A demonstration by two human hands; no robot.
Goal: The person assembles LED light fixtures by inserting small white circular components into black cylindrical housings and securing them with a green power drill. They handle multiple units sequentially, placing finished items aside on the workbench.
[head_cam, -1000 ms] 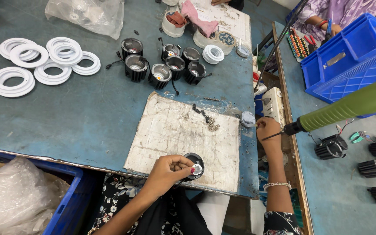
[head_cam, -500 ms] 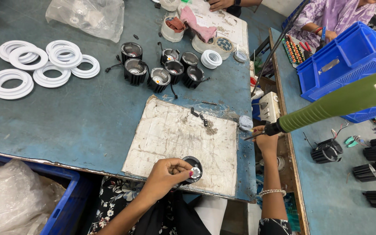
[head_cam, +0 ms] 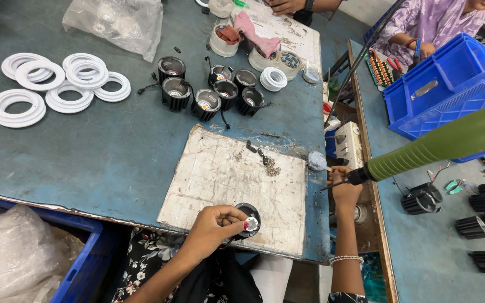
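My left hand (head_cam: 211, 227) pinches a small round black lamp housing (head_cam: 252, 216) with a white centre. The housing lies on the near edge of a worn white board (head_cam: 225, 174). My right hand (head_cam: 343, 193) is a fist at the table's right edge, closed on the black nose of a green electric screwdriver (head_cam: 439, 143). The tool's thin bit points left, towards the board. A small heap of dark screws (head_cam: 269, 165) lies on the board's far right corner.
Several black housings (head_cam: 206, 104) and white rings (head_cam: 57, 90) lie further back on the blue table, beside a plastic bag (head_cam: 113, 19) and tape rolls (head_cam: 273, 78). A blue crate (head_cam: 450, 90) and black heat sinks (head_cam: 478, 213) are on the right. Other people's hands work at the far end.
My right hand and the screwdriver have drifted slightly nearer along the table edge. My left hand stays on the black housing.
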